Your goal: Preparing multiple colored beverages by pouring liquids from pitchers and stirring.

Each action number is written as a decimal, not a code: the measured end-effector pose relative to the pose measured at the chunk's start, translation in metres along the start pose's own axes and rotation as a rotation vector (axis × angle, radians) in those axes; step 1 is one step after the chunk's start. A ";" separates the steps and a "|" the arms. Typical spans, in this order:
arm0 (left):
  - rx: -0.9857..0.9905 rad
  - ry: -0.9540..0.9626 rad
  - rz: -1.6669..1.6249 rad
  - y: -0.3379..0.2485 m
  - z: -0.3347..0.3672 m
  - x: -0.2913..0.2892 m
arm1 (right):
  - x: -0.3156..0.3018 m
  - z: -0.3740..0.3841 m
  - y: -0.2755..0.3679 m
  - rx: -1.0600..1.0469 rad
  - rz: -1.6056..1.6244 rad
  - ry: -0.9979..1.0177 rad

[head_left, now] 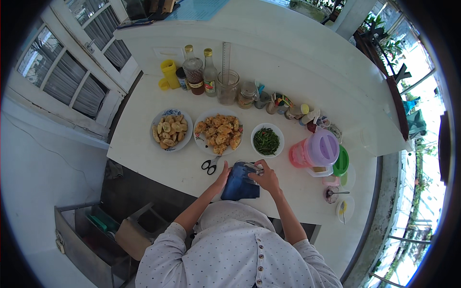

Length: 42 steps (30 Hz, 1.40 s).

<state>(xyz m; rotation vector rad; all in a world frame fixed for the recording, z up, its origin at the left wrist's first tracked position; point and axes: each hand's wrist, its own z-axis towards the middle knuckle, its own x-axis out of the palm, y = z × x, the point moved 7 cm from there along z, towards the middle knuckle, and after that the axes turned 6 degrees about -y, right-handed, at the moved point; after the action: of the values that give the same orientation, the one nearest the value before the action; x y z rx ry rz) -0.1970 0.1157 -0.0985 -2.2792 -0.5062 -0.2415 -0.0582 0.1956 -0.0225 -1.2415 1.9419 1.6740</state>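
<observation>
In front of my body lies a dark blue packet (236,188), with clear crinkled plastic (250,169) at its upper part. My right hand (267,179) has its fingers bent around the plastic at the packet's upper right. Along the left side, my left hand (222,178) rests against the packet with its fingers stretched out. Black-handled scissors (210,166) lie just left of that hand, their blades pointing toward the plates. What is inside the packet cannot be made out.
Beyond my hands stand a plate (154,140) of pale fried pieces, a plate (197,140) of golden fritters and a white bowl (280,142) of chopped greens. Bottles (194,72) and jars (227,91) line the back. Pitchers (322,148) and small bowls (351,211) occupy the right.
</observation>
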 end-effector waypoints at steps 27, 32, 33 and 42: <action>0.038 0.054 -0.031 0.011 0.011 -0.008 | 0.001 -0.031 0.038 -0.205 -0.223 0.152; 0.041 0.163 -0.079 0.012 0.010 -0.005 | -0.016 -0.038 0.037 -0.361 -0.201 0.101; 0.039 0.162 -0.079 0.015 0.011 -0.007 | -0.019 -0.037 0.038 -0.349 -0.209 0.113; 0.020 0.061 -0.018 0.019 0.015 -0.012 | -0.019 -0.041 0.058 -0.595 -0.276 0.141</action>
<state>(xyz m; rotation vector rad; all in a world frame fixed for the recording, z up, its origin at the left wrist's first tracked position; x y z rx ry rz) -0.1992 0.1113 -0.1255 -2.2418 -0.4954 -0.3126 -0.0781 0.1628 0.0401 -1.7768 1.2804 2.1278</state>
